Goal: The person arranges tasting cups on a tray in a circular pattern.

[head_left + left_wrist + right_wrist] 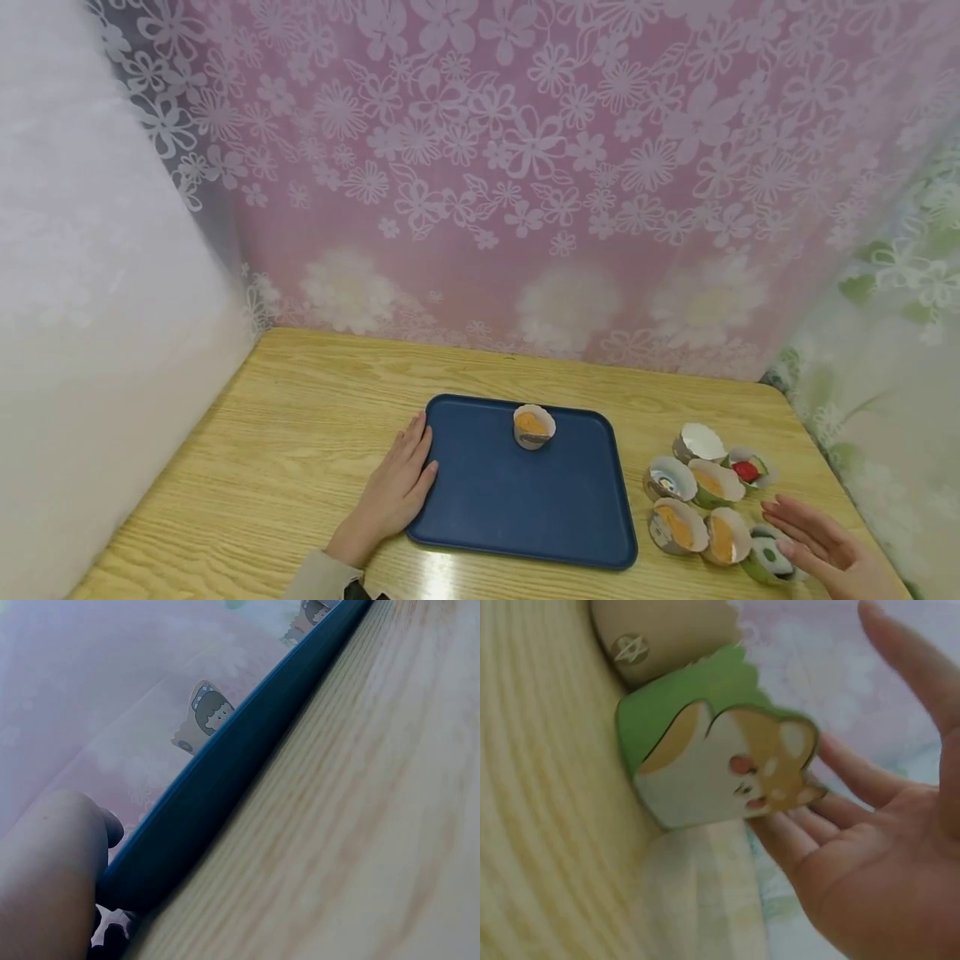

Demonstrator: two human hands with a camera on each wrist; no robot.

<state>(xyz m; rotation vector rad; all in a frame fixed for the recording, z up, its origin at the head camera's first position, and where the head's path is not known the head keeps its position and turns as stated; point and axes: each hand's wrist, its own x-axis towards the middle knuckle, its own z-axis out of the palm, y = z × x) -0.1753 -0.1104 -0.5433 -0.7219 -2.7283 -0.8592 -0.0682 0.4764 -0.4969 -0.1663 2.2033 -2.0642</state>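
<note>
My left hand [393, 487] rests against the left rim of a blue tray [517, 508], its fingers straight and lying along the edge. On the tray's far part stands one paper baking cup [533, 427] with an orange filling. At the right, my right hand [832, 542] is at the nearest green paper cup [767, 562], thumb and fingers spread. In the right wrist view this green cup [705, 765] shows a cartoon dog on its side, and the fingers extend behind it without curling round it.
Several more paper cups stand in a cluster right of the tray: an orange-filled one [675, 527], a white-lined one [699, 442], and one with a red and green piece [747, 470]. The wooden table [300, 417] meets flowered curtains [525, 208] behind and at both sides.
</note>
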